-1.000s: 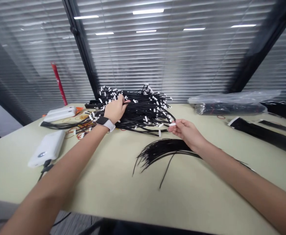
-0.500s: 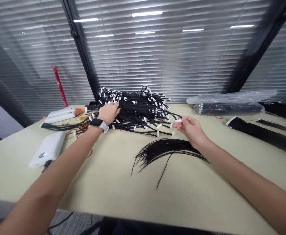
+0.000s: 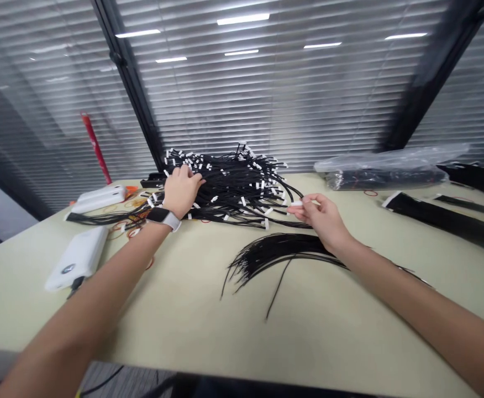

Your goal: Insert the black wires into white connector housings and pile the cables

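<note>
A tangled heap of black cables with white connectors (image 3: 233,185) lies at the far middle of the pale table (image 3: 192,315). My left hand (image 3: 180,189), with a white-strapped watch on the wrist, rests on the heap's left side, fingers curled down over the cables. My right hand (image 3: 321,217) pinches a white connector (image 3: 296,203) at the end of one black cable at the heap's right edge. Just in front of that hand, a sorted fan of black cables (image 3: 275,254) lies flat on the table.
Two white power banks (image 3: 77,257) (image 3: 99,197) lie at the left, with rubber bands (image 3: 124,225) near them. A clear bag of cables (image 3: 385,168) and black cable bundles (image 3: 445,221) lie at the right. A red pole (image 3: 95,146) stands against the blinds.
My right hand has drawn the pinched connector slightly right and back, away from the heap. My left hand has shifted a little on the heap's left side.
</note>
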Demonstrator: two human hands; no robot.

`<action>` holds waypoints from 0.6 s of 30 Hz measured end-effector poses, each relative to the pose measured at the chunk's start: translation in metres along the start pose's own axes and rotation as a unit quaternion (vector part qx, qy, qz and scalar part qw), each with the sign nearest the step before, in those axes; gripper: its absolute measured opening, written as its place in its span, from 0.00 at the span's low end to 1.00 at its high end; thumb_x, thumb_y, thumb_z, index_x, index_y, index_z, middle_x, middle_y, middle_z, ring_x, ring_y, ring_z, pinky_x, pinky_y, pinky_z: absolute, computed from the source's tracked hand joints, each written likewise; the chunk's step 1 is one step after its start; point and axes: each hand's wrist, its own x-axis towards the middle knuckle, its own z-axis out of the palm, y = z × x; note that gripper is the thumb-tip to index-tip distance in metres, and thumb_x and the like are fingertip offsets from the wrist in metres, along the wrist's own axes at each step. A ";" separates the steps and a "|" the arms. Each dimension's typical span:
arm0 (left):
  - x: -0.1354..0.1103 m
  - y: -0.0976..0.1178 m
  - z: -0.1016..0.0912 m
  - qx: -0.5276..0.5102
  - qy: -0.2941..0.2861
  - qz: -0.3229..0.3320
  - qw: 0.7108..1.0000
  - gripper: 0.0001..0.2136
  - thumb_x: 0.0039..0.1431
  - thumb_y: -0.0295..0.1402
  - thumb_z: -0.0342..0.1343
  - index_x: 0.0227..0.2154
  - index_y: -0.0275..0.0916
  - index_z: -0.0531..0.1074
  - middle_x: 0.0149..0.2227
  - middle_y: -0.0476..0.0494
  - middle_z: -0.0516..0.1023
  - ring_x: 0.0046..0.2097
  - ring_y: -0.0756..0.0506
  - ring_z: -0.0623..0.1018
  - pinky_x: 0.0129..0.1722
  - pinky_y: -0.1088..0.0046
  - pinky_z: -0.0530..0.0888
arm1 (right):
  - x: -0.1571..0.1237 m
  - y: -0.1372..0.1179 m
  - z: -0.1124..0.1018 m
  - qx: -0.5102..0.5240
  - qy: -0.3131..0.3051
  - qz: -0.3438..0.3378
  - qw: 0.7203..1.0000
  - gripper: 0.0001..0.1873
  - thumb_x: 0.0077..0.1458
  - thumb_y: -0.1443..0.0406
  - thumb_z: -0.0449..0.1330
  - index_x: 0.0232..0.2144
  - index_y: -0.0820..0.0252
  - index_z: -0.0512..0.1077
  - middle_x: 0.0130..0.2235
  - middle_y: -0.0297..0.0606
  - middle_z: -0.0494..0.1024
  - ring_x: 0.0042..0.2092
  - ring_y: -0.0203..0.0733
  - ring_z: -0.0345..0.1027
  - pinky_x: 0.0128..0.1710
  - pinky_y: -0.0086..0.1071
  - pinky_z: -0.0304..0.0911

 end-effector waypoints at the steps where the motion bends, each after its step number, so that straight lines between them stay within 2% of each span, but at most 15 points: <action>1: -0.001 0.000 -0.003 0.008 0.009 -0.003 1.000 0.15 0.62 0.40 0.41 0.35 0.36 0.70 0.42 0.34 0.72 0.47 0.36 0.70 0.40 0.64 0.65 | -0.001 0.000 0.001 -0.006 0.000 -0.002 1.000 0.05 0.56 0.65 0.53 0.30 0.60 0.61 0.27 0.33 0.75 0.33 0.31 0.73 0.36 0.22 0.67; 3: -0.002 -0.001 -0.007 0.016 0.003 -0.006 1.000 0.17 0.62 0.40 0.40 0.32 0.36 0.70 0.37 0.34 0.74 0.43 0.36 0.72 0.38 0.64 0.65 | -0.002 0.002 0.002 -0.019 0.001 -0.004 1.000 0.04 0.56 0.66 0.52 0.30 0.61 0.62 0.27 0.34 0.75 0.33 0.31 0.73 0.35 0.23 0.67; 5: -0.002 0.000 -0.009 0.010 -0.027 0.004 1.000 0.18 0.63 0.40 0.38 0.27 0.36 0.69 0.30 0.38 0.75 0.36 0.40 0.75 0.34 0.67 0.67 | 0.002 0.003 0.001 -0.035 0.007 -0.010 0.999 0.04 0.57 0.67 0.52 0.30 0.62 0.63 0.27 0.34 0.75 0.33 0.32 0.73 0.35 0.25 0.68; 7: -0.005 0.006 -0.010 -0.007 -0.063 0.035 0.997 0.18 0.64 0.37 0.35 0.28 0.36 0.68 0.28 0.42 0.76 0.32 0.45 0.75 0.31 0.72 0.67 | 0.011 0.004 -0.004 -0.054 0.032 -0.024 0.998 0.05 0.57 0.66 0.52 0.33 0.65 0.65 0.28 0.34 0.74 0.33 0.32 0.72 0.35 0.28 0.68; 9: -0.015 0.019 -0.008 -0.023 -0.095 0.084 0.992 0.16 0.65 0.33 0.33 0.33 0.37 0.67 0.30 0.46 0.77 0.30 0.50 0.75 0.30 0.77 0.68 | 0.024 0.003 -0.014 -0.080 0.078 -0.048 0.993 0.08 0.58 0.66 0.52 0.37 0.67 0.65 0.32 0.36 0.73 0.34 0.34 0.70 0.35 0.32 0.68; 12: -0.043 0.047 -0.003 -0.007 -0.108 0.142 0.984 0.11 0.62 0.26 0.38 0.42 0.36 0.64 0.30 0.46 0.76 0.29 0.50 0.74 0.30 0.76 0.68 | 0.036 -0.002 -0.026 -0.139 0.145 -0.122 0.972 0.12 0.59 0.68 0.48 0.44 0.67 0.62 0.42 0.46 0.69 0.45 0.42 0.67 0.44 0.42 0.64; 14: -0.063 0.067 0.002 0.028 -0.100 0.173 0.979 0.13 0.60 0.22 0.39 0.43 0.35 0.65 0.31 0.41 0.74 0.31 0.47 0.74 0.32 0.71 0.68 | 0.027 -0.008 -0.024 -0.186 0.162 -0.210 0.946 0.18 0.56 0.68 0.50 0.50 0.64 0.58 0.53 0.53 0.60 0.58 0.48 0.53 0.55 0.48 0.51; 15: -0.070 0.075 0.006 0.042 -0.099 0.195 0.975 0.13 0.60 0.22 0.40 0.43 0.36 0.66 0.33 0.40 0.74 0.33 0.46 0.73 0.34 0.69 0.67 | 0.017 -0.011 -0.018 -0.211 0.151 -0.261 0.930 0.23 0.53 0.67 0.53 0.52 0.63 0.56 0.58 0.52 0.53 0.62 0.48 0.42 0.59 0.48 0.43; 16: -0.076 0.082 0.010 0.055 -0.097 0.213 0.971 0.14 0.60 0.22 0.40 0.43 0.36 0.66 0.35 0.40 0.73 0.35 0.45 0.73 0.35 0.67 0.67 | 0.003 -0.014 -0.010 -0.233 0.123 -0.310 0.914 0.26 0.52 0.66 0.54 0.53 0.63 0.55 0.60 0.50 0.49 0.63 0.47 0.36 0.60 0.48 0.36; 17: -0.080 0.088 0.013 0.065 -0.095 0.225 0.967 0.14 0.60 0.22 0.39 0.43 0.37 0.67 0.35 0.41 0.73 0.37 0.44 0.72 0.36 0.66 0.67 | -0.013 -0.016 0.002 -0.254 0.073 -0.352 0.898 0.25 0.52 0.64 0.55 0.52 0.62 0.57 0.59 0.48 0.53 0.62 0.46 0.40 0.61 0.47 0.37; 18: -0.081 0.091 0.016 0.074 -0.092 0.234 0.965 0.12 0.61 0.23 0.41 0.43 0.36 0.67 0.36 0.41 0.72 0.37 0.45 0.72 0.37 0.66 0.68 | -0.030 -0.018 0.015 -0.280 -0.020 -0.403 0.871 0.24 0.53 0.63 0.54 0.52 0.62 0.58 0.56 0.47 0.59 0.60 0.45 0.48 0.59 0.46 0.43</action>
